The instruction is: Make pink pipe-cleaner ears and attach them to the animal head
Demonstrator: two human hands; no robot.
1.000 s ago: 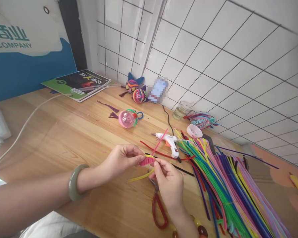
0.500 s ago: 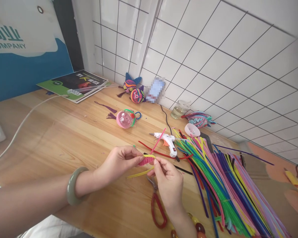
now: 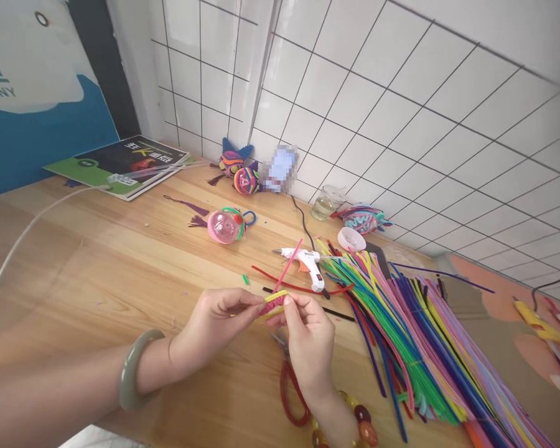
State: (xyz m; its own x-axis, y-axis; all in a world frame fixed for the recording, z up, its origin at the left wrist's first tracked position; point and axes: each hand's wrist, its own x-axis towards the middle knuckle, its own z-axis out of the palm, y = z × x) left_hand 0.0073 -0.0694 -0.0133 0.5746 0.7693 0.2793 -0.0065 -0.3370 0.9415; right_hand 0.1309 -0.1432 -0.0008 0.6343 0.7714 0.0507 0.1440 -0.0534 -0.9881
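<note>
My left hand [image 3: 221, 326] pinches the left end of a small pink coiled pipe cleaner piece [image 3: 275, 303]. A yellow pipe cleaner [image 3: 278, 294] runs along its upper edge, and some yellow shows beneath it too. The other end is gripped between the thumb and fingers of my right hand [image 3: 310, 333]. A straight pink stem [image 3: 289, 264] sticks up from behind the piece. Red-handled scissors [image 3: 284, 392] lie on the table under my right wrist, partly hidden. Just beyond my hands rests a white glue gun [image 3: 312, 264].
Bundles of coloured pipe cleaners [image 3: 401, 330] spread along the right. A clear ball with pink trim [image 3: 223, 226], two striped ornaments [image 3: 246, 181], a glass jar [image 3: 326, 202] and a small white bowl [image 3: 351, 239] stand farther back. At back left lies a booklet [image 3: 121, 162].
The yellow pipe cleaner's loose end, which stuck out to the lower left, now lies close under the pink piece. The view has swung slightly right. Both hands keep their pinch.
</note>
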